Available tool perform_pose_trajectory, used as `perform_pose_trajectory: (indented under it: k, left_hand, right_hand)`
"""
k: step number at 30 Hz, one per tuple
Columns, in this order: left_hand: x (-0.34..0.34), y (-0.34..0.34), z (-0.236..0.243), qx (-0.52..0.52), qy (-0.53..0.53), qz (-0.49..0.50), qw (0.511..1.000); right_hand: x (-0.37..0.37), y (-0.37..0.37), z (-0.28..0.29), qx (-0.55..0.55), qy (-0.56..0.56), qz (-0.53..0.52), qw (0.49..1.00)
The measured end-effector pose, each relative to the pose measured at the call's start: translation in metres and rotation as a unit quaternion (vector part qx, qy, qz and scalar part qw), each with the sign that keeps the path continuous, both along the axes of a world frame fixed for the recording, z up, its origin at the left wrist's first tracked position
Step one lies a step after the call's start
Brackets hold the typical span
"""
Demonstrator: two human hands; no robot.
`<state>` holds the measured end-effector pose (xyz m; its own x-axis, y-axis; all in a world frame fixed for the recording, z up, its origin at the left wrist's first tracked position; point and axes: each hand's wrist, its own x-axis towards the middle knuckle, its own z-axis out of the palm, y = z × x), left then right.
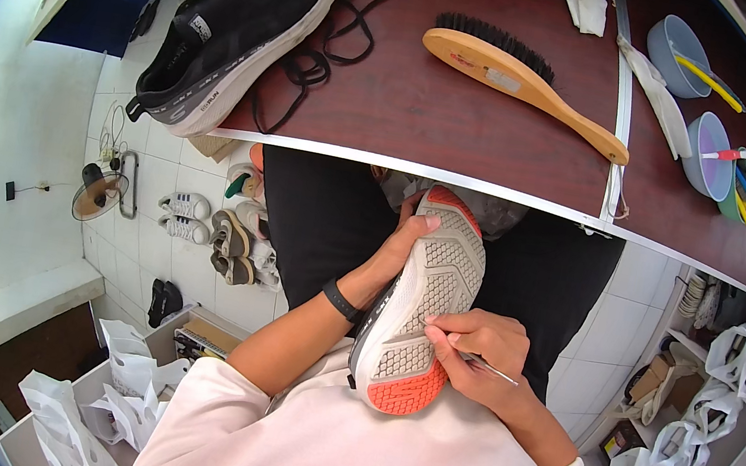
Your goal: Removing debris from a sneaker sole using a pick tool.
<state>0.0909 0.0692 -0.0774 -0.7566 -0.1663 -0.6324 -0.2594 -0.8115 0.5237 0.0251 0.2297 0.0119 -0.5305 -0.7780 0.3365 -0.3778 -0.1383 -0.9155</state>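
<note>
A sneaker (446, 273) lies across my lap with its sole facing up. The tread is beige-grey honeycomb with orange patches at both ends. My left hand (413, 234) grips the sneaker's far end from the left side, thumb over the edge of the sole. In my right hand (489, 349) is a thin metal pick (499, 373), pinched between thumb and fingers. Its tip meets the grooves around the middle of the tread. The matching black sneaker (249, 31) rests on its side on the table, its laces (305, 73) lying loose beside it.
On the dark red table (380, 118) are a wooden-handled brush (522, 77), a grey-blue bowl (674, 56) and a cup with coloured-handled tools (710, 158). Shoes (185, 217) and a fan (101, 192) stand at left on the floor. White bags (683, 448) fill shelves at right.
</note>
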Motion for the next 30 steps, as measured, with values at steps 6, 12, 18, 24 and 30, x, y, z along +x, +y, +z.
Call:
perform_pose_trajectory:
  k: [6,12,18,24,30]
  left_hand:
    - [-0.001,0.001,-0.002,-0.020,0.022,-0.003,1.000]
    - [0.002,-0.001,-0.009,0.013,0.037,0.009,0.999]
    - [0.000,0.000,-0.006,0.007,0.025,0.011,1.000]
    - [0.001,-0.001,-0.013,0.021,0.044,0.011,0.999]
    - [0.001,-0.001,-0.008,-0.008,0.023,0.006,1.000]
  right_hand:
    - [0.002,-0.002,-0.001,0.024,0.040,-0.040,0.998]
    - [0.002,0.001,0.001,0.000,0.039,-0.002,0.999]
    - [0.009,0.004,-0.006,-0.016,0.108,-0.043,0.993]
    - [0.005,0.002,0.000,-0.028,0.056,-0.022,0.998]
    - [0.007,0.005,-0.003,0.009,0.007,-0.058,0.998]
